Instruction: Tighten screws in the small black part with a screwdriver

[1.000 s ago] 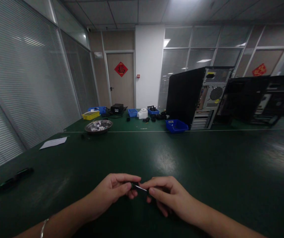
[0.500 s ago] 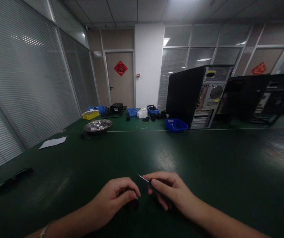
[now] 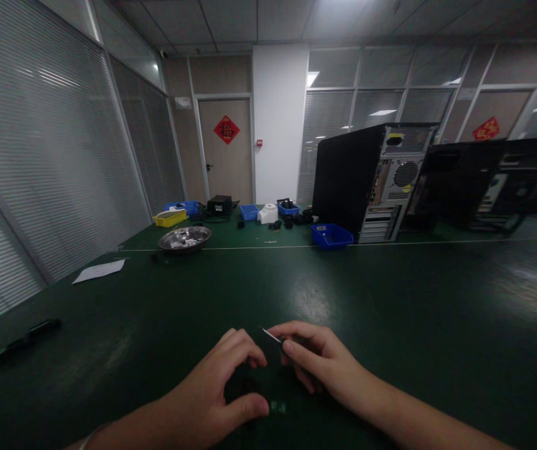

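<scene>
Nearest the cam, the left hand [image 3: 212,400] is arched over a small dark part [image 3: 244,395] on the green table [image 3: 390,325], thumb and fingers curled round it w/o clearly pinching; can't tell if it's gripped or only cupped. The part looks black, w/ a faint green patch beside it, too dim to name. Just beyond, the right hand [image 3: 317,359] pinches a thin dark strip w/ a bright metal edge [image 3: 272,338], tip poking left toward the left hand's fingers, held above the table. Prob. light, stiff and thin, edge maybe sharp or easily bent, so best held by the flat sides near the back end, as it is now. Farther left: a black bar [image 3: 24,340], a paper sheet [image 3: 99,270]. Far end: steel bowl [image 3: 184,238], blue bin [image 3: 331,235], PC tower [image 3: 371,181] rear-on, door [image 3: 225,150].
</scene>
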